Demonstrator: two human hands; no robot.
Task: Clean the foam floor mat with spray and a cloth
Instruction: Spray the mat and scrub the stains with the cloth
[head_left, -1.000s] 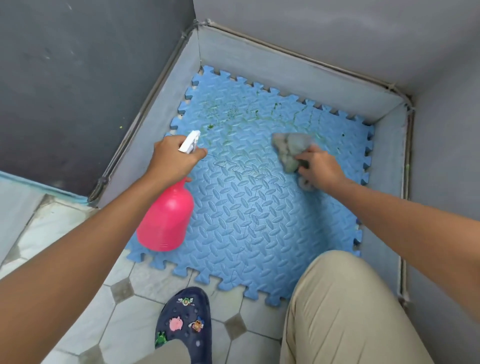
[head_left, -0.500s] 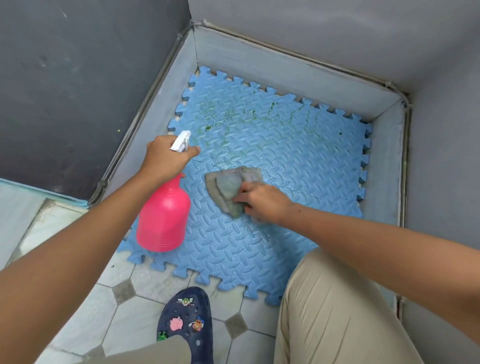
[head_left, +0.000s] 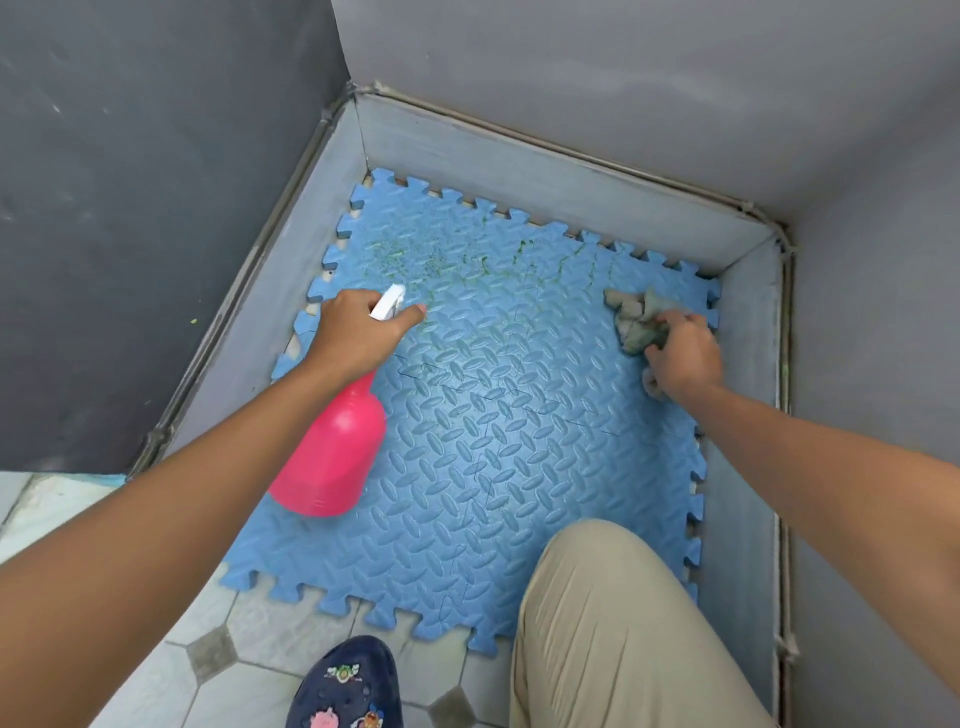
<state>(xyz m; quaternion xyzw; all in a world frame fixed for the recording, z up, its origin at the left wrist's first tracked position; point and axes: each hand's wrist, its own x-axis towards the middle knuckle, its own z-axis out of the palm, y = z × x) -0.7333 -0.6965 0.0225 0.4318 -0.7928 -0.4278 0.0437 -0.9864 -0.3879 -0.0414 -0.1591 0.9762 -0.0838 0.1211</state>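
Nearest the camera, a dark clog (head_left: 345, 686) w/ charms and a knee in beige trousers (head_left: 623, 623) are seen at the near edge of the blue foam mat (head_left: 493, 467), which is laid in a grey-walled corner, its near strip on pale floor tiles (head_left: 171, 670). The near and middle parts of the mat look clean. At mid-left, the pink spray bottle (head_left: 332, 452) is held tilted above the mat by the left hand (head_left: 358, 338), fingers wrapped round the neck below the white nozzle (head_left: 388, 302), forefinger out fwd; approx. where it was 0.5 s ago. The grey cloth (head_left: 636, 322) has been swept from mat centre to the far-right edge, bunched and pressed down under the right hand (head_left: 680, 353), fingers clenched on it. Farther off, green smears (head_left: 441, 260) are left across the far-left strip, unwiped. Judged: right side done, far-left band outstanding; probably more spray reqd there.
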